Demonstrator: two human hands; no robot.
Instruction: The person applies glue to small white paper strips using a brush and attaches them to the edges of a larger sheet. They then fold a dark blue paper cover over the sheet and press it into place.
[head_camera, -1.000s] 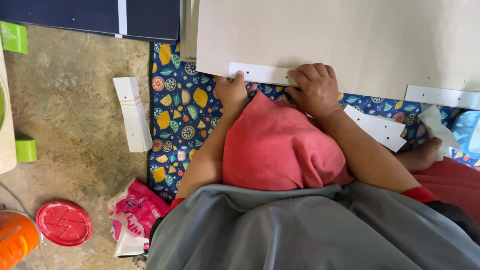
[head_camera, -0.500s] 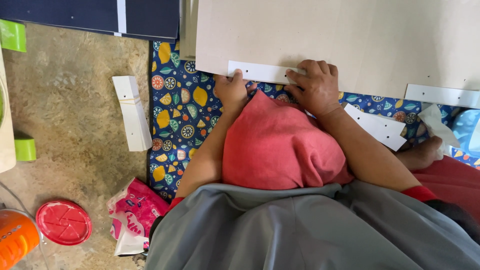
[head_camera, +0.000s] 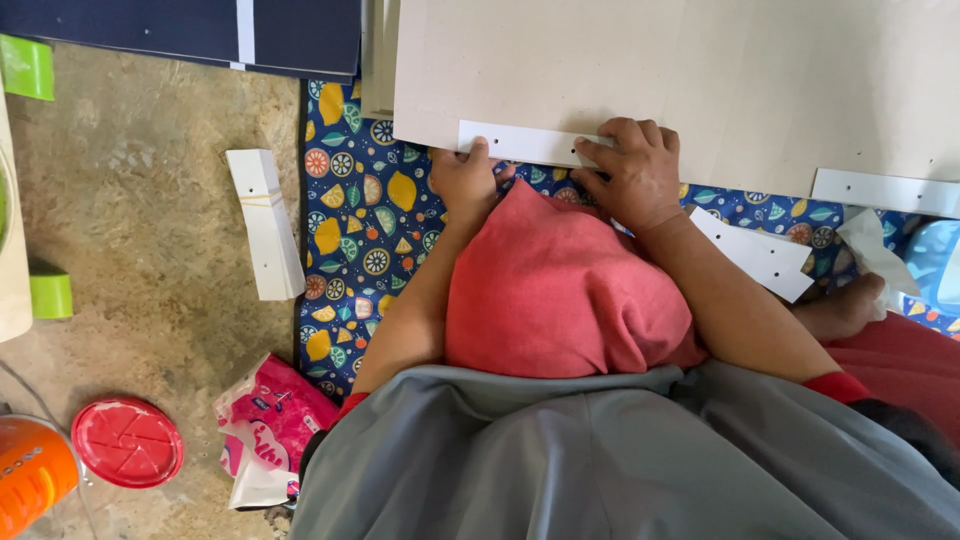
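A large beige board (head_camera: 700, 80) lies flat across the top of the view. On its near edge sits a narrow white strip (head_camera: 520, 145) with small holes. My left hand (head_camera: 465, 180) grips the strip's left part, thumb on top. My right hand (head_camera: 635, 170) presses down on the strip's right end, fingers spread over it and the board. A red cushion (head_camera: 555, 285) rests between my forearms, just below both hands.
A fruit-patterned blue mat (head_camera: 365, 230) lies under the board. More white strips lie at left (head_camera: 265, 225), at right (head_camera: 755, 255) and on the board's right edge (head_camera: 885, 190). A pink packet (head_camera: 270, 425), red lid (head_camera: 125, 440) and orange container (head_camera: 30, 475) sit lower left.
Both hands stay on the white strip. The right hand's fingers have shifted slightly along it; the rest is unmoved.
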